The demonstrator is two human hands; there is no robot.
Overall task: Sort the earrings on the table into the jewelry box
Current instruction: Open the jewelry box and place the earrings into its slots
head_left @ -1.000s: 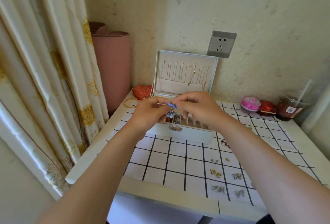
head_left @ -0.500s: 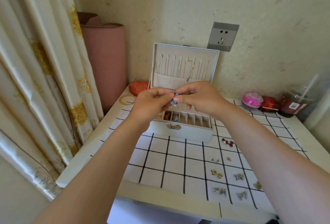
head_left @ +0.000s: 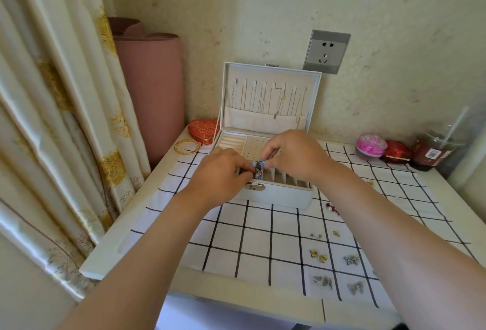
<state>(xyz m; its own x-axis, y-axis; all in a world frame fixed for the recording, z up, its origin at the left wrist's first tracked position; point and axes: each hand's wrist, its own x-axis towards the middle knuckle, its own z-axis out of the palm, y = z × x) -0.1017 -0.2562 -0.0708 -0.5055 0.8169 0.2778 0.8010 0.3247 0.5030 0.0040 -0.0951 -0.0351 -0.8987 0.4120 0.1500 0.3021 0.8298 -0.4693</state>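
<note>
Earring [head_left: 259,169], blue, pinched btwn L hand [head_left: 221,173] & R hand [head_left: 294,156] over jewelry box [head_left: 276,193].

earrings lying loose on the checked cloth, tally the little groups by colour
silver groups: 4
gold groups: 3
red group: 1
total: 8 in view
</note>
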